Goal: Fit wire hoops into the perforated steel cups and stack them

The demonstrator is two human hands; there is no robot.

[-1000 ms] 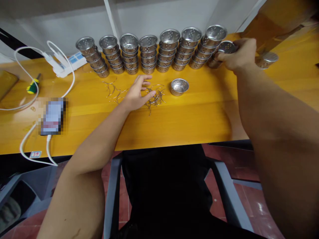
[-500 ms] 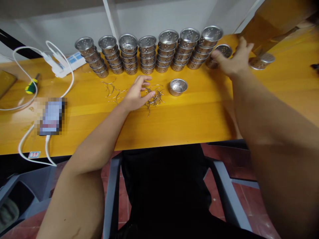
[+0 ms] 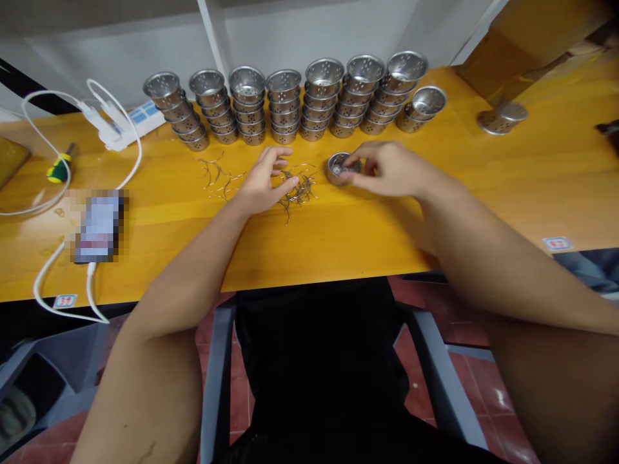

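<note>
My right hand (image 3: 389, 169) reaches in from the right onto a small perforated metal strainer cup (image 3: 336, 175) on the table. Its thumb and fingers close on the cup's right side, partly covering the rim. My left hand (image 3: 265, 180) rests open, its fingers apart and slightly curled, beside a small heap of thin curved metal wires (image 3: 300, 190). More loose wires (image 3: 220, 177) lie to its left. Behind both hands stands a row of tall stacks of the same strainer cups (image 3: 284, 106). A shorter stack (image 3: 416, 119) is at the row's right end.
An upturned cup (image 3: 503, 120) sits farther right, by a brown box (image 3: 512, 51). On the left are a power strip (image 3: 130, 125) with white cables, a screwdriver (image 3: 58, 169) and a blurred phone (image 3: 99, 225). The wooden table's front edge (image 3: 309, 283) is near my lap.
My right hand has moved left and nearer, from beside the short stack to the single strainer cup. My left hand has stayed in place.
</note>
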